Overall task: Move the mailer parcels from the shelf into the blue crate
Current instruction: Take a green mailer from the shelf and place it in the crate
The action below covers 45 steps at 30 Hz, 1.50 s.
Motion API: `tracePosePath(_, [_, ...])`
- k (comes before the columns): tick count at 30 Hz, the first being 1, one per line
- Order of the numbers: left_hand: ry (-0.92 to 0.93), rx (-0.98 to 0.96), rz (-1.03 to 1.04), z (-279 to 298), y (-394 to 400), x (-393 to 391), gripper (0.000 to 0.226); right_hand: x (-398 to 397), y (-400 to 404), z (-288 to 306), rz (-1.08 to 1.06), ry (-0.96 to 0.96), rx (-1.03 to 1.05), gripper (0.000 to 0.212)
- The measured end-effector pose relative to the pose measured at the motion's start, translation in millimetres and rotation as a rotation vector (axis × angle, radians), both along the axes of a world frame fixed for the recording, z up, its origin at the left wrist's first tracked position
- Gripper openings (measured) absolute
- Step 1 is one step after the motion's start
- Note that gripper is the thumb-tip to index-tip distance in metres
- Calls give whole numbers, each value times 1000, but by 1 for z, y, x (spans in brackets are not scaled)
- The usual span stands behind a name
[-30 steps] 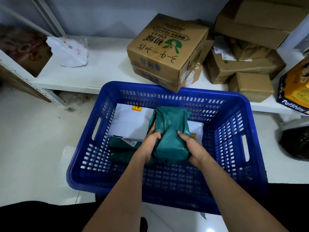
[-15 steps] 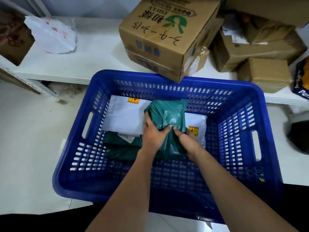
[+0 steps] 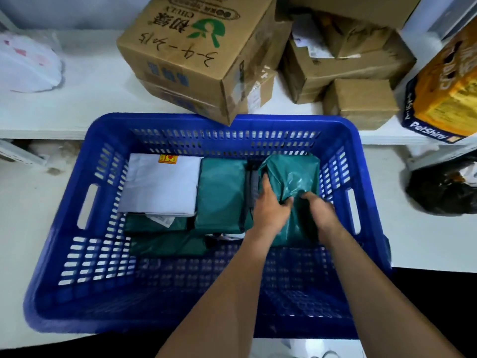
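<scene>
The blue crate [image 3: 222, 121] stands on the floor in front of the white shelf [image 3: 85, 109]. A crumpled green mailer parcel [image 3: 293, 174] lies at the crate's right end. My left hand [image 3: 271, 208] grips its left side with the thumb on top. My right hand [image 3: 320, 210] holds its near right part. Beside it in the middle lies a second green mailer [image 3: 222, 192]. To the left, a white mailer [image 3: 160, 184] rests on more green mailers [image 3: 165, 244]. A white bag-like parcel [image 3: 28, 63] is on the shelf at far left.
Cardboard boxes crowd the shelf: a large printed box [image 3: 196, 55] overhanging the crate's far rim, and smaller brown boxes [image 3: 358, 99] to its right. An orange pet-food box [image 3: 444, 94] is at far right. A black bag [image 3: 446, 187] lies on the floor.
Both hands have moved the green mailer from above the white mailer to the crate's right end. A second green mailer now shows in the middle. The view has dropped closer.
</scene>
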<state>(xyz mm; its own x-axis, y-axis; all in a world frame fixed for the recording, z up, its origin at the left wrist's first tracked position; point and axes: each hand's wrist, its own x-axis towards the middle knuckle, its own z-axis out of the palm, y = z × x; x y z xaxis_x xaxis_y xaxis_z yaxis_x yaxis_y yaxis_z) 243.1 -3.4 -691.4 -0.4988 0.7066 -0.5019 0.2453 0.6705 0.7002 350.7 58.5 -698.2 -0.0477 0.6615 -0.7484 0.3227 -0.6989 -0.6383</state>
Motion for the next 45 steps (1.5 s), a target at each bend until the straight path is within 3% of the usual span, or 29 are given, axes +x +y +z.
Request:
tracePosePath(3, [15,-112,-25,-25,6,7,86,-1,8,-20,38,-83,28,30])
tracePosePath(6, [129,-190,-69,-44,2,-7,90,-20,5,-38,191,-106,55,36])
tracePosePath(8, [279,-164,-93,-49,0,-16,88,-28,5,-50,253,-127,72,43])
tracePosePath(11, [443,-10,-139,-49,-7,-19,85,-32,13,-55,306,-154,67,39])
tracePosePath(14, [636,33,-349,-54,-18,-8,113,-37,40,-55,406,-311,184,54])
tracePosePath(17, [796,-140,-743,-64,-35,14,124,-58,70,-44,637,-452,398,64])
tracePosePath(22, [806,-246,-730,-78,-34,-1,122,-78,87,-58,951,-521,382,67])
tracePosePath(25, [795,-196,-679,-84,-36,-14,122,-72,87,-67,746,-364,293,69])
tracePosePath(29, [799,-136,-639,-88,-41,-15,121,-57,80,-77,374,-120,169,56])
tracePosePath(33, [783,-148,-562,-92,-40,-24,132,-56,62,-83,288,-80,175,52])
tracePosePath(36, [624,-158,-533,-91,-33,-31,140,-59,42,-86,233,-44,163,55])
tracePosePath(38, [541,-123,-473,-89,-30,-33,122,-60,34,-86,197,-19,148,60])
tracePosePath(42, [845,6,-372,-84,-24,-22,75,-60,29,-88,139,-5,125,61])
tracePosePath(45, [843,131,-412,-88,2,-11,61,-58,29,-90,93,41,118,55])
